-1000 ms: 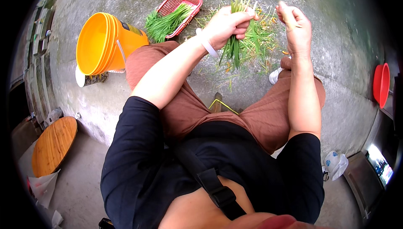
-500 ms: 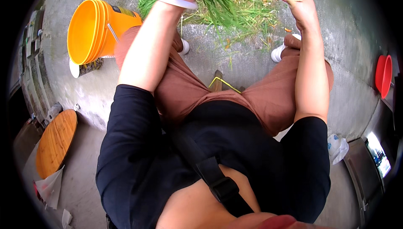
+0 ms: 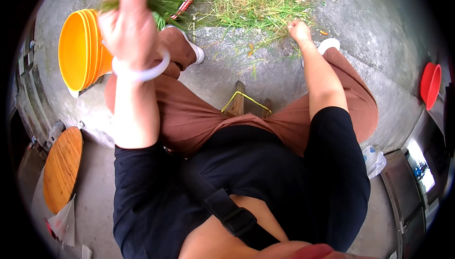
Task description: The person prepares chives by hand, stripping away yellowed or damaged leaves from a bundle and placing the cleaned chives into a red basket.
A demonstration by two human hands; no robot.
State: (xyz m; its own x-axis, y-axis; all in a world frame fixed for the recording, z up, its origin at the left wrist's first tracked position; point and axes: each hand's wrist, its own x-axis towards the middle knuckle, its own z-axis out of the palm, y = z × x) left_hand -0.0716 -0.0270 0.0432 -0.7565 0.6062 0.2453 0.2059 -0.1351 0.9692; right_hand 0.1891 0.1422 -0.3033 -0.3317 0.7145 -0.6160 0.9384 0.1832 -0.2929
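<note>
Green stalks (image 3: 163,5) are a blur, left hand (image 3: 130,33) fingers clenched round them, cropped far side; right hand (image 3: 300,32) grip, can't tell.

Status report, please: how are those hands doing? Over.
Left hand holds green bunch, blurred. Right hand by loose trimmings, grip unclear. Nothing obviously in the way.

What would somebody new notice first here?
Probably the big yellow bucket on the left, and the blurry left hand holding a green bunch at upper left. Next, the heap of green and yellow stalks at the top middle, then the bright red basin near the right edge.
</note>
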